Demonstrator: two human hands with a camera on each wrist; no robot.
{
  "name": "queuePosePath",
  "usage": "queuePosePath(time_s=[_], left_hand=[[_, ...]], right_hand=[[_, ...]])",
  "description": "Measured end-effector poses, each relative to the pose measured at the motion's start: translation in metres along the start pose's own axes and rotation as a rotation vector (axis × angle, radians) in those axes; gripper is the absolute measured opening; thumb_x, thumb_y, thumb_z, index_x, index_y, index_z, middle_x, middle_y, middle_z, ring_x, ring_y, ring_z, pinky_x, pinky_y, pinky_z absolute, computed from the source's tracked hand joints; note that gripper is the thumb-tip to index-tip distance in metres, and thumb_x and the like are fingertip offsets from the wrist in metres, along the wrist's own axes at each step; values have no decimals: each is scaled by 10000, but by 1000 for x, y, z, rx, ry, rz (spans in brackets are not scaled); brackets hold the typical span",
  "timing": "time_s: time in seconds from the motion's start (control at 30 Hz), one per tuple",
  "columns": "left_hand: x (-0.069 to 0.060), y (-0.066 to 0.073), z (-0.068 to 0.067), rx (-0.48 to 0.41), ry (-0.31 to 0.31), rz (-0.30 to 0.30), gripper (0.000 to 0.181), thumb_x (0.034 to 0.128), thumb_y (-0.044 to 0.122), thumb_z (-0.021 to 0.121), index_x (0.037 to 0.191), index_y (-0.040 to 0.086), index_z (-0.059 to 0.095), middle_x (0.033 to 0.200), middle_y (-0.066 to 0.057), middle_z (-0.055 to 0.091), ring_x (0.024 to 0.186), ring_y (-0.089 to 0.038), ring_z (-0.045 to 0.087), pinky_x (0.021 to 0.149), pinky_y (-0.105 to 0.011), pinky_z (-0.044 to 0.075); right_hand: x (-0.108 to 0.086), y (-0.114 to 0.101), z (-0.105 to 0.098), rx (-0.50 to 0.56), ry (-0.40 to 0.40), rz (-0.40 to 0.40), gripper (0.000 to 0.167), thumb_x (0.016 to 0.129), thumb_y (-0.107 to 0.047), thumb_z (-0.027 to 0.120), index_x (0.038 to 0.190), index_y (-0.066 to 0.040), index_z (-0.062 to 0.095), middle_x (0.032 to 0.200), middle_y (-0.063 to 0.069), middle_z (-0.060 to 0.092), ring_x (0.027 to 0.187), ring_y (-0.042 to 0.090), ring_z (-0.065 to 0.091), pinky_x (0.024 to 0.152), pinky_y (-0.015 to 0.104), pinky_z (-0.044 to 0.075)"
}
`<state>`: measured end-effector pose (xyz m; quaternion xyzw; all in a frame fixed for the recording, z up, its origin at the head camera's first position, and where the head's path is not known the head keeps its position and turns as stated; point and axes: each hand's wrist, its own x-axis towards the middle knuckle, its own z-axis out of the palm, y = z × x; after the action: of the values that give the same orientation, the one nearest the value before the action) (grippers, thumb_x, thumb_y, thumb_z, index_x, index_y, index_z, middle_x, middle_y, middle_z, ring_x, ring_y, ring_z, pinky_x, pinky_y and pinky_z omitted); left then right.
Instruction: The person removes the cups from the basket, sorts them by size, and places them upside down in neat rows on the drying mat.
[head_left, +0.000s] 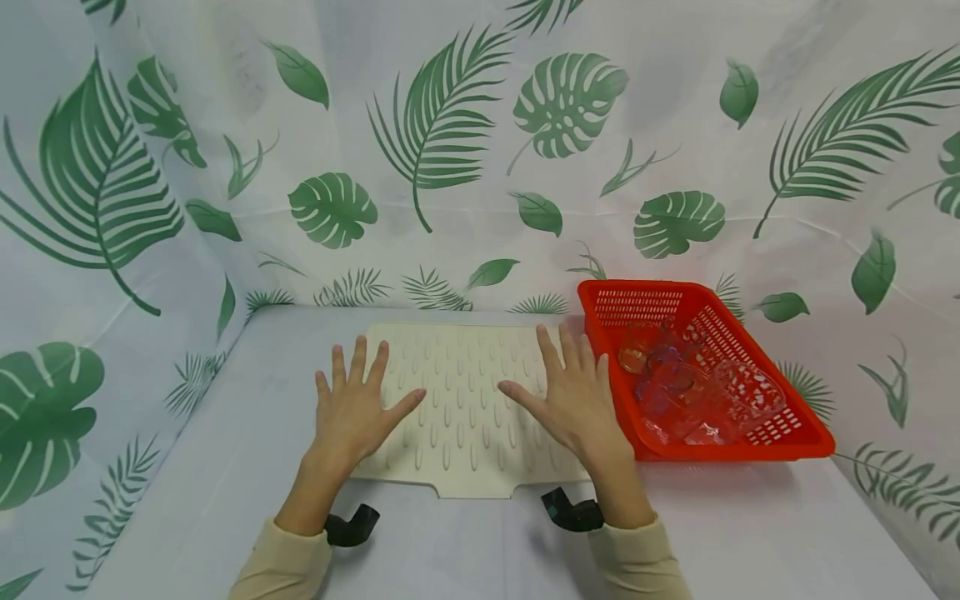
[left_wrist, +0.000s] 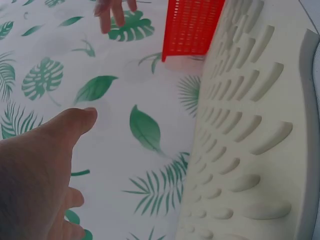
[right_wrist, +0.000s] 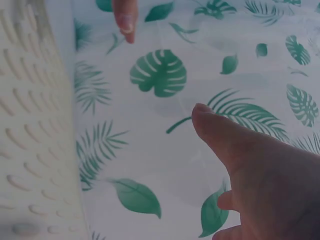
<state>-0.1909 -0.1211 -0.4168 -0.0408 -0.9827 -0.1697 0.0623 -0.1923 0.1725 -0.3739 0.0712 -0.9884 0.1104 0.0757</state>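
A cream board with rows of raised pegs [head_left: 465, 475] lies flat on the white table. My left hand [head_left: 352, 412] hovers over the board's left side, fingers spread and holding nothing. Over its right side, my right hand [head_left: 577, 400] is spread the same way, with nothing in it. In the left wrist view the thumb of the left hand [left_wrist: 40, 155] stands out beside the pegged board [left_wrist: 280, 165]. The right wrist view has the right hand [right_wrist: 265, 165] with its thumb extended, the board [right_wrist: 30, 130] at the left edge.
Right of the board stands a red plastic basket [head_left: 720, 452] with perforated walls. Several clear, glass-like cups or containers [head_left: 678, 392] lie inside it, some with coloured patterns. A white cloth with green leaf prints [head_left: 465, 250] hangs behind and at the sides.
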Motion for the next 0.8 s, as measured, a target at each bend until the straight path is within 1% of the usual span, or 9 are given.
queuePosePath(time_s=[0.17,0.4,0.53,0.73,0.8], left_hand=[[1,-1,-1,-8,-8,-6,1026,874,842,378,1625,187,137,1700,-162,15,1541,-491,-54,1174,-766,52],[1,-4,0,-24,-15,-12,1032,872,845,379,1628,194,114,1701,-152,-8,1541,-489,-60,1172,-769,46],[2,-5,0,-29,-15,-14,1031,872,840,388,1628,195,112,1700,-159,2,1541,-493,-48,1166,-775,56],[1,-5,0,-32,-17,-16,1041,868,848,383,1628,189,117,1696,-177,31,1538,-504,-16,1159,-782,80],[2,-6,0,-36,-21,-17,1042,866,850,382,1628,191,115,1695,-180,38,1537,-505,-8,1160,-780,85]], right_hand=[[-2,1,-6,1,36,-7,1038,845,-741,547,1624,-181,153,1695,175,78,1534,478,130,1198,721,124],[-3,6,-14,23,59,5,1035,850,-720,575,1623,-175,155,1692,167,113,1513,484,177,1178,746,146],[-4,9,-19,36,72,18,1043,841,-724,586,1623,-190,150,1684,153,141,1496,484,202,1168,759,146],[-6,15,-26,25,110,46,1015,841,-714,601,1613,-195,197,1664,194,178,1473,501,236,1161,751,198],[-7,17,-29,30,117,57,987,842,-692,619,1607,-218,213,1664,205,167,1474,510,228,1160,749,206]])
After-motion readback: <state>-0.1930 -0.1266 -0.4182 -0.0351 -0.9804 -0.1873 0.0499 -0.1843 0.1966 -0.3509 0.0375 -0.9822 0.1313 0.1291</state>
